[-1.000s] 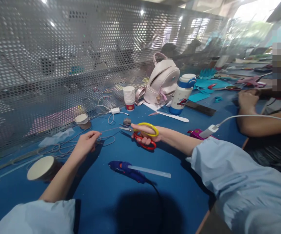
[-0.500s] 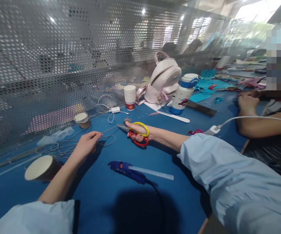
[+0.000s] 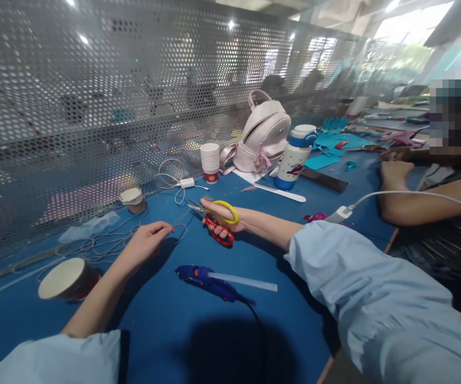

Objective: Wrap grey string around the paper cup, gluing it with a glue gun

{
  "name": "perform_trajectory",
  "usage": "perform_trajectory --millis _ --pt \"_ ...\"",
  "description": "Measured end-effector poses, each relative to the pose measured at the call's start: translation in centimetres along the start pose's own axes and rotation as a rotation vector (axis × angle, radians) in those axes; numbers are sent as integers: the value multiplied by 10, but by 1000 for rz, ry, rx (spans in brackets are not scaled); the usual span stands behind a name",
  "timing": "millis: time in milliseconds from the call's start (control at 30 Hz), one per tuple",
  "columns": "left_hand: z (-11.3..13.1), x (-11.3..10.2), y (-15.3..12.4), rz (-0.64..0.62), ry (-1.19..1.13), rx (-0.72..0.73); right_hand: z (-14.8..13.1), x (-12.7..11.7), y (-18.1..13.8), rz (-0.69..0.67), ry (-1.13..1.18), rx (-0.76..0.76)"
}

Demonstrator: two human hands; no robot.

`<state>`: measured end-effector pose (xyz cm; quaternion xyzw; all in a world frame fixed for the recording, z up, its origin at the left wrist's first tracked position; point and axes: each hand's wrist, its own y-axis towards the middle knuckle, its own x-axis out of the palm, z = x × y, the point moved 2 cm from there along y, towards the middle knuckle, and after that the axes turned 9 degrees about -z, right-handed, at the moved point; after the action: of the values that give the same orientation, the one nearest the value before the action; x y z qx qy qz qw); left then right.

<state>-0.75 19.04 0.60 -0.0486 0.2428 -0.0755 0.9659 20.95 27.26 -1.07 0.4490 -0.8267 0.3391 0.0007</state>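
My right hand [image 3: 218, 216] grips a pair of scissors [image 3: 227, 212] with one yellow and one red handle loop; the blades are parted and point left. Pinched in my left hand [image 3: 148, 240] is a thin grey cord [image 3: 181, 217], which runs up toward the scissor blades. Whether the blades touch the cord I cannot tell. More of the same cord [image 3: 94, 242] lies in loose coils left of my left hand. Below both hands a blue glue gun [image 3: 206, 281] lies on its side, a clear glue stick [image 3: 250, 281] across it.
A paper cup [image 3: 64, 280] lies tipped by my left forearm. Along the perforated metal screen [image 3: 134, 106] stand a cord-wrapped cup [image 3: 132, 200], stacked paper cups [image 3: 210, 162], a pink backpack [image 3: 262, 136] and a bottle [image 3: 294, 157]. A white cable [image 3: 406, 193] crosses toward another person's arm [image 3: 422, 205] at right.
The scissor blades have spread apart, and the handle loops too. My left hand has moved slightly right, nearer the scissors. The camera view has shifted a little.
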Motion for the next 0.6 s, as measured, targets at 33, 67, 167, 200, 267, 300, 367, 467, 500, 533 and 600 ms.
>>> perform_trajectory --millis 33,67,167,200,267,300,367,467,500,533,600 --pt "1 0 -1 -15 10 2 -2 1 2 14 -11 -11" --pt "2 1 -2 -28 19 2 -3 2 3 31 -23 -22" --pt "4 1 -5 -43 41 4 -7 6 4 66 -60 -47" --pt "5 1 -5 -44 46 6 -7 7 4 72 -74 -53" --pt "5 1 -5 -43 49 10 -8 7 4 92 -114 -62" --pt "5 1 -5 -41 48 11 -8 7 4 104 -141 -66" --pt "4 0 -5 -34 45 14 -8 6 4 133 -212 -74" --pt "1 -4 -3 -1 36 18 -8 2 0 212 -364 -96" --pt "0 -5 -2 19 29 19 -8 0 -1 255 -429 -102" --pt "-1 -8 -2 47 19 20 -9 -3 -3 307 -502 -107" --pt "-2 -14 0 134 -9 25 -10 -8 -6 425 -669 -112"
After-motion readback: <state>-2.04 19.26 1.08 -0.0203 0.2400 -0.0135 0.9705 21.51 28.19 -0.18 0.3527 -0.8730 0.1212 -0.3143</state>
